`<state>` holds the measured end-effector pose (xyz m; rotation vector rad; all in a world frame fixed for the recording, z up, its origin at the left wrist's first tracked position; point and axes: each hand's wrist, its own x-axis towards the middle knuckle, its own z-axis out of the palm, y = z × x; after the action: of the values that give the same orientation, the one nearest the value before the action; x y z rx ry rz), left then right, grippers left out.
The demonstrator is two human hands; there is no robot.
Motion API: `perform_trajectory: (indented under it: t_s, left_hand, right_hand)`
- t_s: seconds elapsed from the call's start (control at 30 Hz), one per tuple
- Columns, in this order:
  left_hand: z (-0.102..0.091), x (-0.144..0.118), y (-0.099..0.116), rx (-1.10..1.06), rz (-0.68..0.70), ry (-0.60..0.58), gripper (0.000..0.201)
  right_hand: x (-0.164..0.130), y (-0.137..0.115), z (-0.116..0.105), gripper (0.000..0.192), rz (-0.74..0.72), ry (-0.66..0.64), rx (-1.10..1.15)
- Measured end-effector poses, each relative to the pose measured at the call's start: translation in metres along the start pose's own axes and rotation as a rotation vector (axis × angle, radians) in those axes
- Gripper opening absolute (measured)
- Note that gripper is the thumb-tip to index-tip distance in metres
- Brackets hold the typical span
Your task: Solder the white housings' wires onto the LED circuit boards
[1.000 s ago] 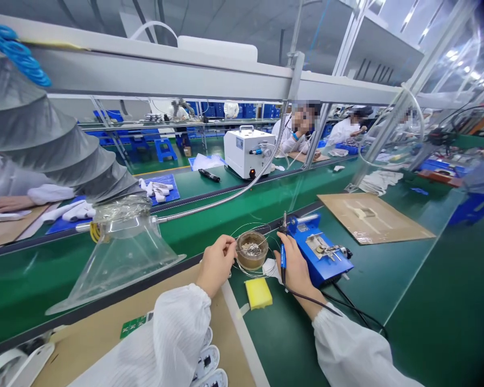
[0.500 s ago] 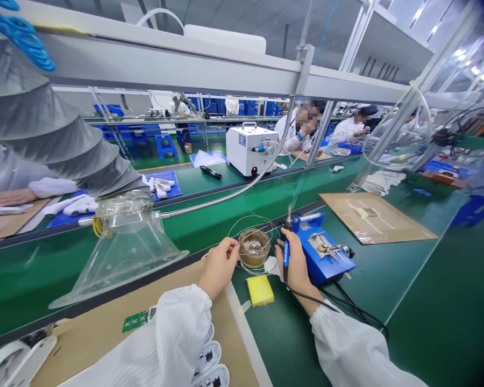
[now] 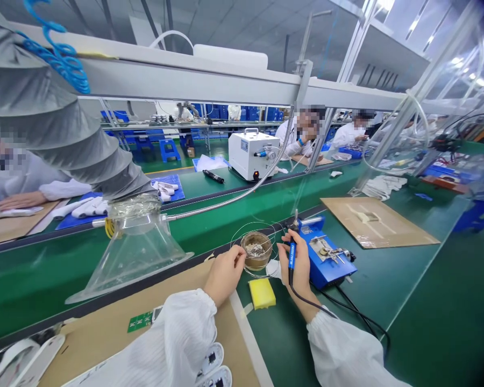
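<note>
My left hand (image 3: 226, 273) pinches a thin solder wire between thumb and fingertips, at the left of a round brown tub (image 3: 257, 262) with silvery bits inside. Loops of the solder wire (image 3: 252, 223) arch over and around this tub. In my right hand (image 3: 300, 269) is a blue-handled soldering iron (image 3: 292, 255), held upright with its tip upward, beside a blue soldering station (image 3: 326, 263). Its black cord runs down past my wrist. A yellow sponge (image 3: 262, 293) lies between my hands, close to a small white scrap (image 3: 273, 267).
At left hangs a clear fume hood (image 3: 133, 258) on a grey duct (image 3: 76, 129). A green circuit board (image 3: 140, 321) and white oval parts (image 3: 218, 371) lie on the cardboard (image 3: 105, 328). A cardboard sheet (image 3: 379, 221) lies at right. Co-workers sit across the line.
The view has shifted slightly, so the scene sits a little lower and further right. My hands keep their grips on the solder wire and soldering iron, which stays upright.
</note>
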<state>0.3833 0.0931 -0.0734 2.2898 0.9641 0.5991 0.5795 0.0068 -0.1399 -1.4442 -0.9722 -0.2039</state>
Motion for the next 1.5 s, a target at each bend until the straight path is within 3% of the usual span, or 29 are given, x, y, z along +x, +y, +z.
perform_trajectory:
  t_s: [0.2, 0.37, 0.53, 0.7, 0.83, 0.97, 1.1, 1.27, 1.37, 1.5]
  left_hand:
    - [0.001, -0.001, 0.001, 0.114, 0.050, -0.040, 0.022]
    - [0.013, 0.000, 0.004, 0.195, 0.130, -0.182, 0.025]
    - [0.019, -0.010, 0.005, 0.185, 0.136, -0.284, 0.028]
    - [0.002, -0.026, 0.019, -0.065, 0.073, -0.202, 0.042]
    - [-0.026, -0.035, 0.042, -0.394, -0.039, -0.094, 0.033]
    - [-0.044, -0.042, 0.057, -0.720, -0.143, -0.102, 0.036]
    - [-0.040, -0.053, 0.056, -0.948, -0.243, -0.130, 0.029]
    - [-0.031, -0.055, 0.045, -1.103, -0.324, -0.104, 0.035]
    - [-0.033, -0.054, 0.041, -1.124, -0.340, -0.111, 0.031]
    - [-0.038, -0.054, 0.038, -1.047, -0.350, -0.127, 0.021]
  right_hand:
    - [-0.002, -0.013, -0.012, 0.041, -0.035, 0.027, -0.039]
    - [-0.010, -0.032, -0.025, 0.038, -0.152, 0.033, -0.055]
    - [-0.018, -0.046, -0.025, 0.049, -0.238, 0.042, -0.064]
    - [-0.018, -0.060, -0.018, 0.055, -0.359, 0.010, -0.079]
    - [-0.020, -0.075, -0.013, 0.066, -0.512, -0.034, -0.103]
    - [-0.028, -0.091, -0.008, 0.066, -0.635, -0.090, -0.071]
    - [-0.036, -0.098, -0.007, 0.053, -0.685, -0.135, 0.011]
    - [-0.047, -0.081, -0.005, 0.027, -0.655, -0.215, -0.119]
    - [-0.052, -0.080, -0.003, 0.028, -0.651, -0.233, -0.129]
    - [-0.052, -0.100, -0.009, 0.044, -0.699, -0.230, -0.081]
